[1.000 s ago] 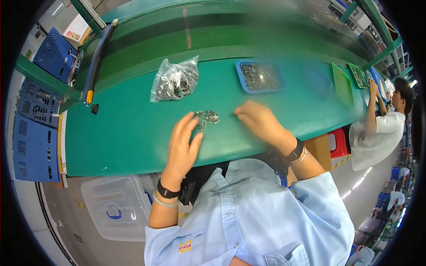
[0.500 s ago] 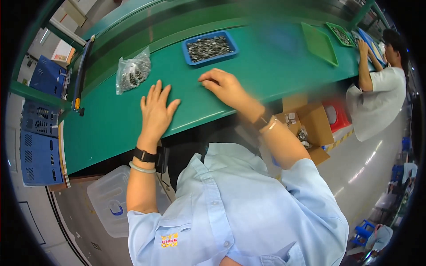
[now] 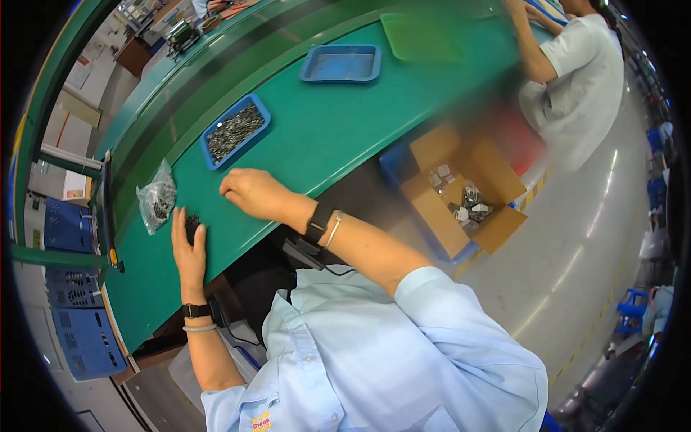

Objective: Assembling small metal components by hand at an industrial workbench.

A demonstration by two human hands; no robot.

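The small heap of metal parts (image 3: 192, 226) lies at the left of the frame, a little below mid-height, on the green tabletop (image 3: 309, 129); it looks dark, nearly black, with tiny glints, a loose and uneven clump whose single pieces are too small to make out. The left hand (image 3: 188, 252) stands right against it, its long fingers side by side and pointing up the frame, the thumb spread away from them, so that the heap shows in the gap between. The right hand (image 3: 253, 194), left of the frame's centre, is bent at the wrist with fingers curled and their tips drawn together over the tabletop; whether they pinch a part I cannot tell. Just above the heap and to its left sits a crumpled clear plastic bag (image 3: 157, 196) with grey, shiny parts inside. Above the right hand, a blue tray (image 3: 245, 145) holds a dense layer of silvery-grey slivers, brighter than the heap. At top centre are a second blue tray (image 3: 342, 65), its flat floor showing, and a green tray (image 3: 417, 37). At centre right, below the table edge, an open cardboard box (image 3: 430, 214) contains bagged pieces.
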